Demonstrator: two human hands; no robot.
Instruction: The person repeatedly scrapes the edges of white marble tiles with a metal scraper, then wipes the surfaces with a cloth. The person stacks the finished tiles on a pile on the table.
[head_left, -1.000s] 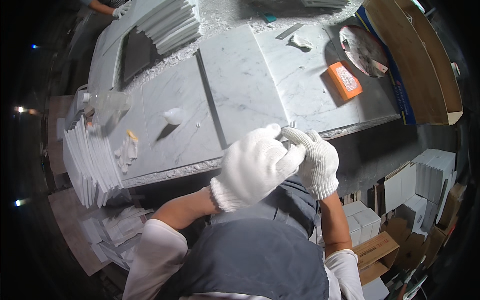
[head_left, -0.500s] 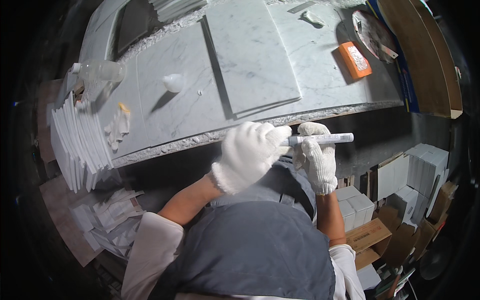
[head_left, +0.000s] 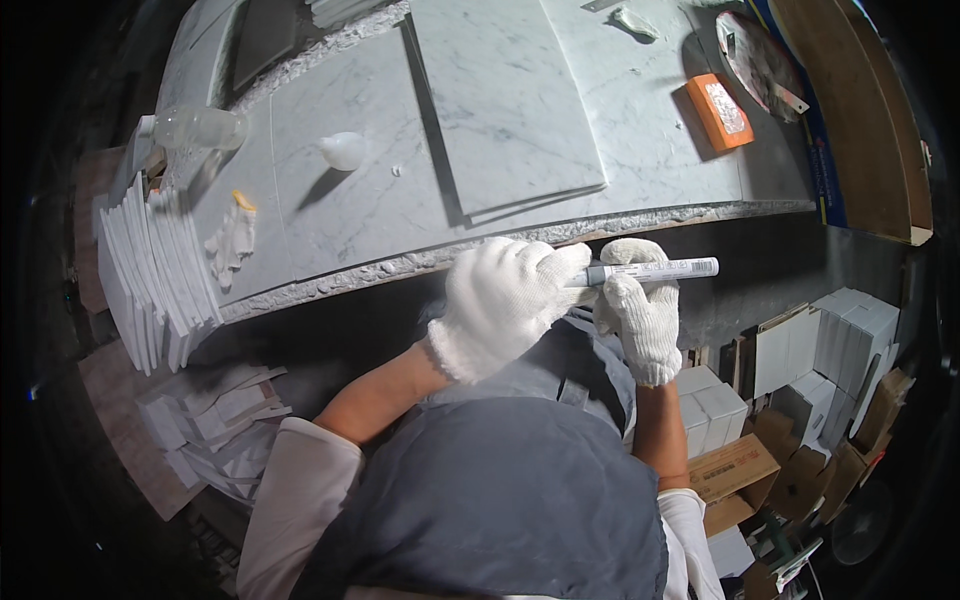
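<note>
A white marker pen (head_left: 692, 268) with a grey end and small print on its barrel is held level in front of the bench edge. My left hand (head_left: 503, 308), in a white knit glove, closes around the grey end of the pen. The gloved fingers of my right hand (head_left: 642, 322) pinch the barrel from the other side. Just beyond both hands, a marble slab (head_left: 512, 110) lies on the marble-topped bench (head_left: 360, 215), its near edge close to the bench rim.
On the bench are a small white squeeze bottle (head_left: 343, 151), a clear bottle (head_left: 203, 128), a stained glove (head_left: 234, 245), an orange block (head_left: 719, 112) and a round dish (head_left: 758, 62). Stacked tiles (head_left: 155, 270) stand at left. Cartons (head_left: 740, 470) sit low on the right.
Both hands and the marker pen have shifted slightly to the right in the picture. The grip of each hand looks the same, and the bench items appear marginally displaced with the view.
</note>
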